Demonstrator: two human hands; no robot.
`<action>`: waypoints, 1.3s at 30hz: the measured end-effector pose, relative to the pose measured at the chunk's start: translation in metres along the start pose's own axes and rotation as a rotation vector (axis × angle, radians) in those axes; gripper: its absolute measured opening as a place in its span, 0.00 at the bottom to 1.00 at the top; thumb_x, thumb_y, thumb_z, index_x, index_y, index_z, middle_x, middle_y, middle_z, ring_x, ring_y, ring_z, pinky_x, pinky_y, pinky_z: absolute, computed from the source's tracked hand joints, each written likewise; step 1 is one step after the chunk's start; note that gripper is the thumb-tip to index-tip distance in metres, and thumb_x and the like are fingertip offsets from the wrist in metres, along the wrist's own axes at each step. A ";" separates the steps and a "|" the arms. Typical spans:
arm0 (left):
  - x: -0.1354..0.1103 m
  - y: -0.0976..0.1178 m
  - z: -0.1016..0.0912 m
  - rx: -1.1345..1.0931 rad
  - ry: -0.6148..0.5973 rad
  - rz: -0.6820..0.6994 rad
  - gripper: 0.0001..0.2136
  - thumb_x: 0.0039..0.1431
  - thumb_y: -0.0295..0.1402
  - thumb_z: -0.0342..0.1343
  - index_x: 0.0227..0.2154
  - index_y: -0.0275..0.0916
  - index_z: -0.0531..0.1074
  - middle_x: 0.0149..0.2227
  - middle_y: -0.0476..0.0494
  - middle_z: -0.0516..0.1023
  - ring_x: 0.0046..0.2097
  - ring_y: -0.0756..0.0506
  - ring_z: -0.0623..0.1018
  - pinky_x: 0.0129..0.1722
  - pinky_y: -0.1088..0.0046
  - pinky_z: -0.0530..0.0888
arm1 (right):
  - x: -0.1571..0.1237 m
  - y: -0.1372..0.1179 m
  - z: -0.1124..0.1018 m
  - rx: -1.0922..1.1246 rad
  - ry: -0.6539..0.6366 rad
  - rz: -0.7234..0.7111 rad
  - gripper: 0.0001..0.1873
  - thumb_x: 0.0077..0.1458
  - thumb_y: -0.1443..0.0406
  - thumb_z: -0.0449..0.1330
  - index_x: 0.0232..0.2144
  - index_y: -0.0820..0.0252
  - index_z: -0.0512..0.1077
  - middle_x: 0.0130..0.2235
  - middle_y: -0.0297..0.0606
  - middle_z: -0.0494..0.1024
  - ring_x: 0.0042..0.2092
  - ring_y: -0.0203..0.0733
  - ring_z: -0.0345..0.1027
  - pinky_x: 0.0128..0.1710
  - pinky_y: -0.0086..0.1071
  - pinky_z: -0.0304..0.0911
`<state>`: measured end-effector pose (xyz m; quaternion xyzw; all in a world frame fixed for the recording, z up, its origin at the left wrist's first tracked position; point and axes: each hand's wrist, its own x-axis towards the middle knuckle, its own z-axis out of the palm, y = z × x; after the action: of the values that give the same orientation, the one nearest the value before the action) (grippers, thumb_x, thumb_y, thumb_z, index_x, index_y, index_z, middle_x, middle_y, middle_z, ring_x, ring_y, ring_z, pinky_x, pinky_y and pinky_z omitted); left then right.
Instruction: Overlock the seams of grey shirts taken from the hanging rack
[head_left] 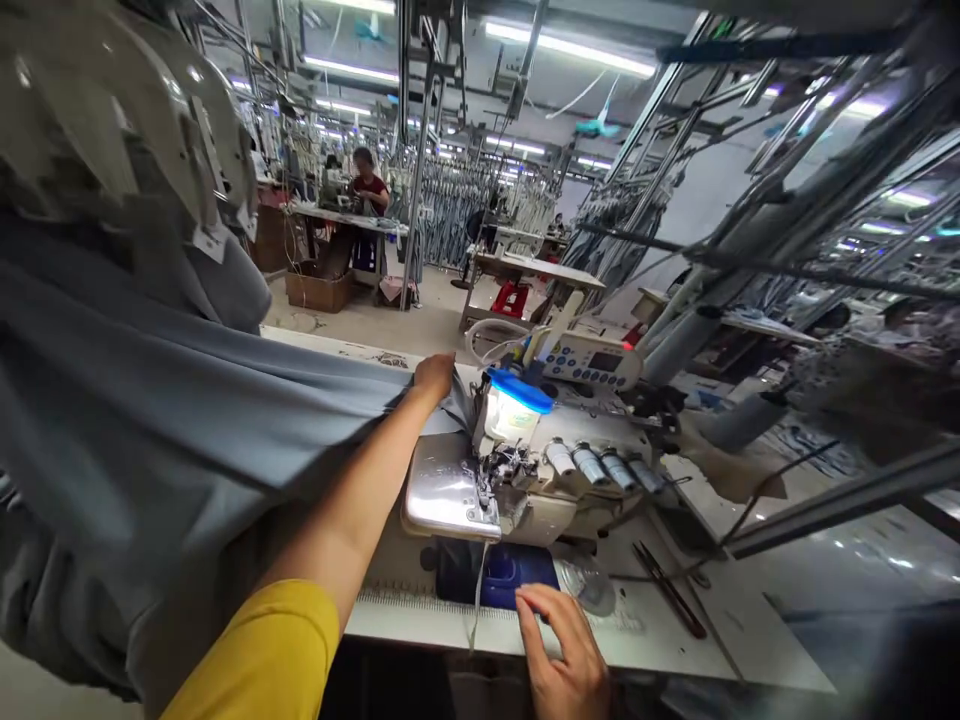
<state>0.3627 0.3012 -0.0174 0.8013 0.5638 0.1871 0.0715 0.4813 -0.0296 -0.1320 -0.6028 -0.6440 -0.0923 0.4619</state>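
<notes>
My left hand [433, 378] reaches past the sewing machine [525, 470] and is closed on the edge of a large grey-blue fabric [187, 420] that stretches from the upper left down to the machine. My right hand [564, 655] rests at the table's front edge with fingers spread, its fingertips touching a dark blue piece [499, 578] lying below the machine. A thin white strip hangs from the machine's foot area [491, 470]. My left sleeve is yellow.
Scissors or tweezers [667, 590] lie on the white table [675, 640] to the right. A control panel [592, 360] sits behind the machine. Metal racks with hanging garments [825, 200] crowd the right. Another worker [367, 185] sits at a far table; a cardboard box [319, 290] stands on the floor.
</notes>
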 end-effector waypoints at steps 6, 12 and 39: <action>-0.002 -0.001 0.000 -0.046 0.066 -0.007 0.15 0.62 0.37 0.51 0.47 0.34 0.67 0.45 0.40 0.72 0.46 0.45 0.73 0.48 0.59 0.71 | -0.013 0.034 0.003 -0.136 0.093 -0.080 0.17 0.63 0.59 0.50 0.30 0.58 0.76 0.33 0.38 0.77 0.36 0.42 0.72 0.39 0.33 0.66; -0.012 -0.007 -0.019 -0.148 0.224 -0.136 0.15 0.62 0.37 0.51 0.47 0.33 0.67 0.43 0.40 0.73 0.44 0.46 0.74 0.45 0.61 0.73 | -0.001 0.075 0.001 -0.419 0.164 -0.193 0.24 0.64 0.54 0.46 0.41 0.67 0.73 0.42 0.48 0.76 0.45 0.49 0.70 0.44 0.39 0.66; -0.313 -0.103 0.009 -0.161 0.075 0.387 0.11 0.48 0.37 0.57 0.38 0.47 0.71 0.35 0.44 0.77 0.37 0.42 0.77 0.38 0.63 0.75 | -0.025 0.025 -0.005 -0.284 0.132 -0.098 0.19 0.58 0.66 0.53 0.52 0.61 0.68 0.54 0.44 0.69 0.58 0.48 0.59 0.56 0.47 0.61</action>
<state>0.1832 0.0471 -0.1275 0.8787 0.3850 0.2715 0.0770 0.5017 -0.0436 -0.1576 -0.6226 -0.6213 -0.2443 0.4082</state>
